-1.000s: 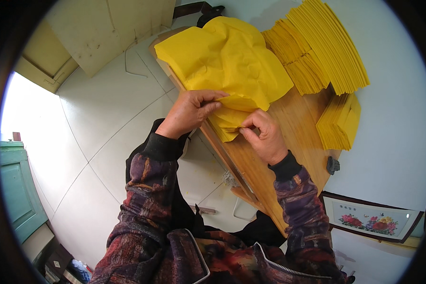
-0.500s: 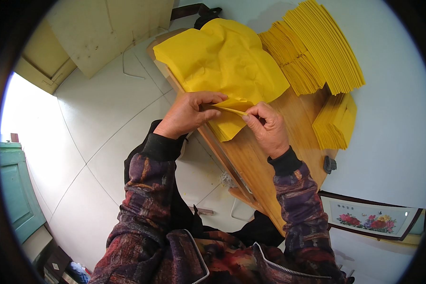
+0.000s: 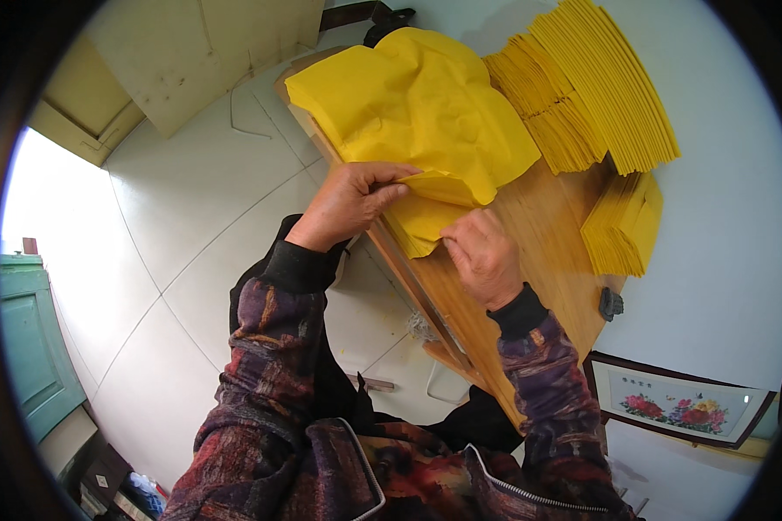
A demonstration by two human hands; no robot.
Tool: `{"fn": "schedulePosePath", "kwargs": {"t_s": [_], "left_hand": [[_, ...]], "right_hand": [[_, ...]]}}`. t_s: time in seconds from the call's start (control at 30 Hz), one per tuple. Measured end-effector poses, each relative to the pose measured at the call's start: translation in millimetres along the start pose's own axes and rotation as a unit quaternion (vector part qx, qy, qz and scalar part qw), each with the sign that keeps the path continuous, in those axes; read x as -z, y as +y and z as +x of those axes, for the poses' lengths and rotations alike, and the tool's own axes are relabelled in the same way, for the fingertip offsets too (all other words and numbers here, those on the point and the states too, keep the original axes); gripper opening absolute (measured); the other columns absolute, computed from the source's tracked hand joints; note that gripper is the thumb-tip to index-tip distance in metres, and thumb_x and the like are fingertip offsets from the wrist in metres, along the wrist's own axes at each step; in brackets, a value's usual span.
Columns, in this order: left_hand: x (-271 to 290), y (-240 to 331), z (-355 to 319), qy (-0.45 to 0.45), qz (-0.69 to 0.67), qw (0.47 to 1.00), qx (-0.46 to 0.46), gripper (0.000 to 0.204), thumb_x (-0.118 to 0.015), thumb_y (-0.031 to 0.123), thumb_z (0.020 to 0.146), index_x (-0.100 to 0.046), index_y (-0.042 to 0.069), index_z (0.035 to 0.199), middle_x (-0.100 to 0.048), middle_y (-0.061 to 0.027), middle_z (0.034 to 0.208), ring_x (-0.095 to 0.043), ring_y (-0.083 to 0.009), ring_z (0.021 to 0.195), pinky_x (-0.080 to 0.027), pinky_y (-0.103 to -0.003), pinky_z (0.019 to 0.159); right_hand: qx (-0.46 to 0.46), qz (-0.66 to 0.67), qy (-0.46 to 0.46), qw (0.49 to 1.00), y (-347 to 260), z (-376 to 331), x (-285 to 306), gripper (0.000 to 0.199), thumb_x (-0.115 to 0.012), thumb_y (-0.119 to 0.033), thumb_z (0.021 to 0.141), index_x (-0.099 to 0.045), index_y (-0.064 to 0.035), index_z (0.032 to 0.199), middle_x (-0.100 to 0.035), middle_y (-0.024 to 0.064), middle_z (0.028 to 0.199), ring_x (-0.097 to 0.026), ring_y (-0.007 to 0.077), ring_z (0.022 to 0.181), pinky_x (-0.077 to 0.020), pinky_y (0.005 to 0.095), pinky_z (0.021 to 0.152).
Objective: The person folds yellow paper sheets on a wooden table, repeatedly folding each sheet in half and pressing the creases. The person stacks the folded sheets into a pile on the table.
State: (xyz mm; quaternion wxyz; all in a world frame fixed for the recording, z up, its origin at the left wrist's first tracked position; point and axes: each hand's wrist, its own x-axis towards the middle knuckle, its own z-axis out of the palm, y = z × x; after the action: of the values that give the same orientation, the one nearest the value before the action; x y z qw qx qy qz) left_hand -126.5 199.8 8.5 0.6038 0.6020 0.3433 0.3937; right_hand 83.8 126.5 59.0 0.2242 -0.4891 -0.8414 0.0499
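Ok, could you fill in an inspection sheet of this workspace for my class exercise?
Surface: wooden tabletop, partly covered.
Job's things: creased yellow sheets; folded yellow stacks to their right.
Clutter: small dark grey object at the tabletop's right edge, kind unclear.
Hands: left hand pinches a sheet's raised edge; right hand, fingertips closed, at the sheets' near edge, grip unclear.
Cables: thin wire-like strand on the tiled floor; cannot confirm a cable.
Surroundings: framed flower picture, teal wooden panel.

Both forearms, left forearm (image 3: 274,334) and right forearm (image 3: 549,373), reach forward. The left grip (image 3: 343,204) points rightward, fingers pinching against the thumb. The right grip (image 3: 485,259) curls inward, thumb near the index fingertip.
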Motion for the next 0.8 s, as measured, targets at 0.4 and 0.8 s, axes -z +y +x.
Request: {"fn": "schedulePosePath", "kwargs": {"t_s": [0.4,0.8], "left_hand": [[2,3,-1,-0.01,0.008,1.0,0.003,0.026,-0.057,0.011,0.095,-0.064,0.004,0.119,-0.054,0.0061,0.072,-0.038,-0.0028,0.051,-0.035,-0.019,0.046],[1,-3,3,-0.005,0.038,0.997,-0.07,0.022,-0.06,0.004,0.09,-0.064,-0.001,0.111,-0.069,-0.0061,0.097,-0.061,-0.0116,0.089,-0.049,-0.027,0.082]], "right_hand": [[-0.197,0.281,-0.061,0.937,8,10,6,0.009,-0.067,-0.004,0.081,-0.058,-0.0026,0.081,-0.055,0.0041,0.076,-0.052,0.0136,0.067,-0.0423,0.0261,0.06],[-0.215,0.2,0.061,0.954,-7,9,16,0.008,-0.066,-0.007,0.085,-0.06,-0.0028,0.088,-0.056,0.0049,0.072,-0.054,0.0146,0.067,-0.044,0.026,0.062]]}}
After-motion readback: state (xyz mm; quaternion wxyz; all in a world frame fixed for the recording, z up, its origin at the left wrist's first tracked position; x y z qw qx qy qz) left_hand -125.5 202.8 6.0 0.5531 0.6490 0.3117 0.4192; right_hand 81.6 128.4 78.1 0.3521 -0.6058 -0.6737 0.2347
